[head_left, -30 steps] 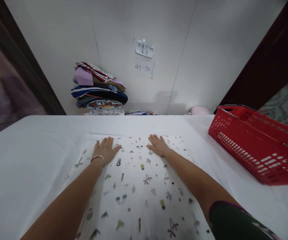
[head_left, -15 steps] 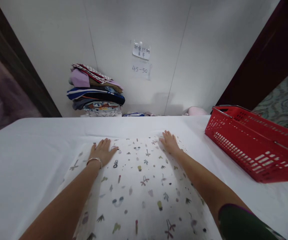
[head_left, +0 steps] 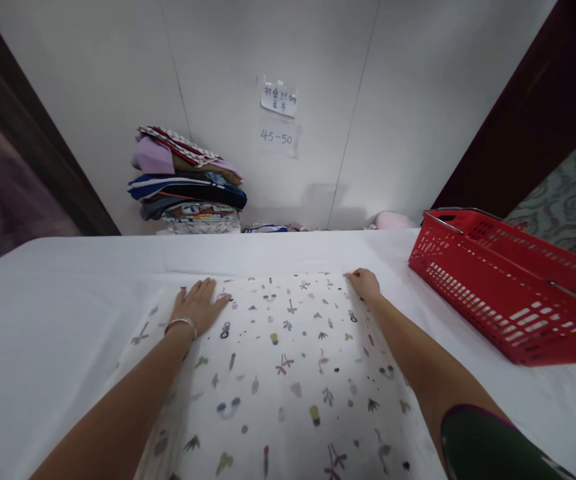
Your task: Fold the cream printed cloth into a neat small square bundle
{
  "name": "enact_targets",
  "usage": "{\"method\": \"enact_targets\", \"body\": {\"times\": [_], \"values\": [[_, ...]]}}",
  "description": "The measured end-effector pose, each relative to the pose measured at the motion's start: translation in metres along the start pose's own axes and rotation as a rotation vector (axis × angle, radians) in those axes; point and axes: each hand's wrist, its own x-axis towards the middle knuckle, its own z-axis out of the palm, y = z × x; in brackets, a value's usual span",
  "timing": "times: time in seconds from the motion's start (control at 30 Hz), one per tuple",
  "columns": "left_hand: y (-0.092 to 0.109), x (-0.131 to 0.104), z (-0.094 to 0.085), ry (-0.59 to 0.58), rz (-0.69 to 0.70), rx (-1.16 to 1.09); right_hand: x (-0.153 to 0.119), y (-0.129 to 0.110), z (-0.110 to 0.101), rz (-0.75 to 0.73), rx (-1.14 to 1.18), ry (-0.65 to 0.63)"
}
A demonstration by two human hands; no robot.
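Note:
A white cloth (head_left: 288,353) printed with small plants, dots and rainbow shapes lies spread over the white-covered table. Flat on its far left part rests my left hand (head_left: 198,307), fingers spread and a bracelet on the wrist. At the cloth's far right corner, my right hand (head_left: 365,285) has its fingers drawn together, pinching the edge. The near end of the cloth runs out of view at the bottom, between my forearms.
On the right of the table stands a red plastic basket (head_left: 493,293) with metal handles. Behind the table, a stack of folded fabrics (head_left: 188,187) leans by the wall. Paper signs (head_left: 278,99) hang on the wall, and a pink item (head_left: 393,220) shows beyond the table's far edge.
My right hand has shifted right to the far corner and gone from lying flat to pinching the edge. My left hand stays flat on the cloth.

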Motion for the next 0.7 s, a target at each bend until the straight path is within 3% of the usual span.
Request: {"method": "enact_targets", "body": {"times": [0.43,0.7], "values": [[0.003,-0.003,-0.005,-0.03,-0.034,0.019,0.01,0.004,0.009,0.151,-0.022,0.052],[0.0,-0.001,0.001,-0.014,-0.017,0.003,0.017,0.001,0.007,0.155,-0.085,-0.001]]}}
